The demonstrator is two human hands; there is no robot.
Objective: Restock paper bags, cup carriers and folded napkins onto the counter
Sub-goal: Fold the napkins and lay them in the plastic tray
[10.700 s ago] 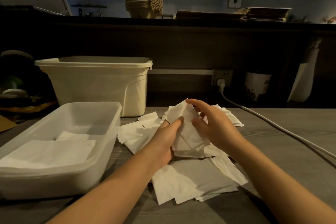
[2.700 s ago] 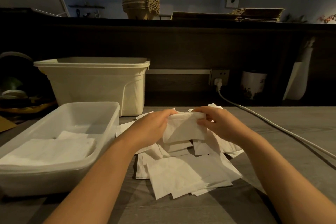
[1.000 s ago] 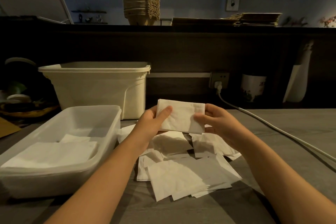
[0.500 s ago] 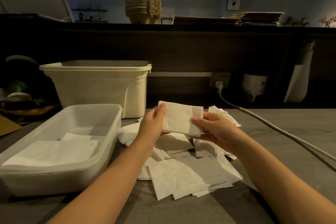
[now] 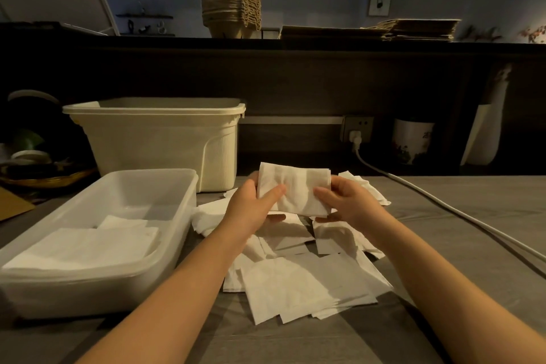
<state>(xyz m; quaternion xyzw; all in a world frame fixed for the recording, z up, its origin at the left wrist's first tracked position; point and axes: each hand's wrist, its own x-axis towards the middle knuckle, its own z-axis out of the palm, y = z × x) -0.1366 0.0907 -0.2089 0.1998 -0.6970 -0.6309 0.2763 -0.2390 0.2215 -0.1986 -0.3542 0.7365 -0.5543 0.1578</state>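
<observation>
A folded white napkin (image 5: 295, 188) is held up above the table, pinched at its left end by my left hand (image 5: 251, 210) and at its right end by my right hand (image 5: 348, 205). Beneath them lies a loose pile of white napkins (image 5: 301, 281) on the grey table. A clear plastic tray (image 5: 177, 216) at the left holds flat folded napkins (image 5: 85, 245). On the dark upper counter stand a stack of brown cup carriers (image 5: 230, 9) and flat paper bags (image 5: 413, 29).
A cream plastic bin (image 5: 156, 139) stands behind the tray. A white cable (image 5: 443, 207) runs from a wall socket (image 5: 356, 128) across the table's right side. A white pot (image 5: 412, 140) sits at the back right; a basket with clutter (image 5: 35, 174) is at far left.
Since 10.7 s ago the crumpled napkin has been folded into a neat rectangle. Over the last second both hands kept it raised, shifting only slightly.
</observation>
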